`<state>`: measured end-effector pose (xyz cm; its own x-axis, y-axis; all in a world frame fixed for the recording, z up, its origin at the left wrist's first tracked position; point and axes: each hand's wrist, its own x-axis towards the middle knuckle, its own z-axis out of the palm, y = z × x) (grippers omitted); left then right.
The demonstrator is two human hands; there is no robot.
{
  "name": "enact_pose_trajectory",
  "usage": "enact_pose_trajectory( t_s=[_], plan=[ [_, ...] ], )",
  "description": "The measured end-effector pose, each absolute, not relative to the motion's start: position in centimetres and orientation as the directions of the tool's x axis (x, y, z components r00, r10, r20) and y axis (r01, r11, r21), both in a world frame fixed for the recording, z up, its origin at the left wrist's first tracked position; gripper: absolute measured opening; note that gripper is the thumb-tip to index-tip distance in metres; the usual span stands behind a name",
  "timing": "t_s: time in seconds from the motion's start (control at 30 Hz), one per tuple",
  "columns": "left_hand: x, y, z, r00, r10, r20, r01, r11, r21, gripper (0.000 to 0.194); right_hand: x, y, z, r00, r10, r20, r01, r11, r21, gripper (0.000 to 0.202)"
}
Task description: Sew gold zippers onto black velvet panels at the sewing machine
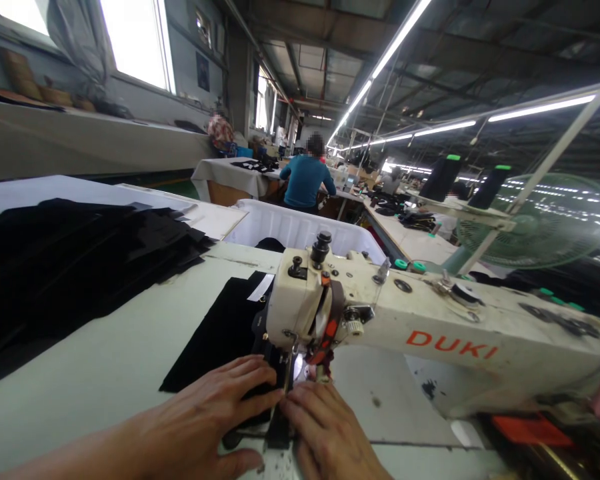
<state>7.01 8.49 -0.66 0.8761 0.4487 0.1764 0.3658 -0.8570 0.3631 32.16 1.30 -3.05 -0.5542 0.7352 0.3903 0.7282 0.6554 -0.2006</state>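
Note:
A sewing machine (pixel 300 300) with red "DUKI" lettering stands before me, its small lamp lit by the needle area. Under its head lies a black fabric piece (pixel 210 340) with a white label (pixel 261 287). My left hand (pixel 215 407) rests on this fabric left of the presser foot, fingers stretched and thumb apart. Close in front of the needle, my right hand (pixel 325 427) has its fingers together and bent at the edge of a narrow black strip (pixel 279 430); its thumb is hidden. Both hands' fingertips nearly meet there.
Black fabric pieces (pixel 80 267) are piled on the left of the table. Behind the machine is a white plastic bin (pixel 300 223). Thread cones (pixel 440 179) and a green fan (pixel 555 220) stand at right. A person in a blue top (pixel 306 180) sits farther ahead.

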Motion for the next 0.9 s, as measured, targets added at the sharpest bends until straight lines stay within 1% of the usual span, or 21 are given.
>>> enact_pose_trajectory(
  t_s=[0.1,0.2,0.3,0.47,0.67,0.77,0.87,0.9],
  plan=[
    [7.2,8.9,-0.8,0.869,0.460,0.182,0.377,-0.854,0.359,0.068,31.9,1.4,-3.1,-0.521,0.744,0.418,0.757,0.629,-0.176,0.054],
    [7.3,9.3,-1.4,0.867,0.474,0.151,0.407,-0.850,0.333,0.071,31.8,1.5,-3.3,-0.494,0.745,0.448,0.770,0.614,-0.171,0.055],
    [7.3,9.5,-2.0,0.862,0.488,0.134,0.430,-0.846,0.316,0.071,31.7,1.6,-3.5,-0.463,0.769,0.441,0.791,0.583,-0.186,0.056],
    [7.3,9.8,-2.4,0.856,0.495,0.148,0.427,-0.839,0.337,0.071,31.8,1.7,-3.6,-0.443,0.781,0.441,0.807,0.562,-0.183,0.059],
    [7.5,10.1,-2.5,0.864,0.496,0.088,0.447,-0.835,0.321,0.070,31.4,1.6,-3.6,-0.414,0.799,0.436,0.830,0.528,-0.180,0.061],
    [7.7,9.8,-1.5,0.861,0.501,0.092,0.447,-0.830,0.335,0.072,32.1,2.0,-4.2,-0.450,0.751,0.483,0.820,0.561,-0.109,0.061],
    [8.0,9.5,-0.2,0.867,0.474,0.154,0.400,-0.847,0.351,0.075,33.5,3.1,-6.3,-0.537,0.642,0.548,0.781,0.623,0.036,0.065],
    [8.1,9.6,0.0,0.876,0.447,0.182,0.368,-0.863,0.346,0.072,33.9,3.6,-7.2,-0.563,0.597,0.572,0.763,0.641,0.082,0.067]
  ],
)
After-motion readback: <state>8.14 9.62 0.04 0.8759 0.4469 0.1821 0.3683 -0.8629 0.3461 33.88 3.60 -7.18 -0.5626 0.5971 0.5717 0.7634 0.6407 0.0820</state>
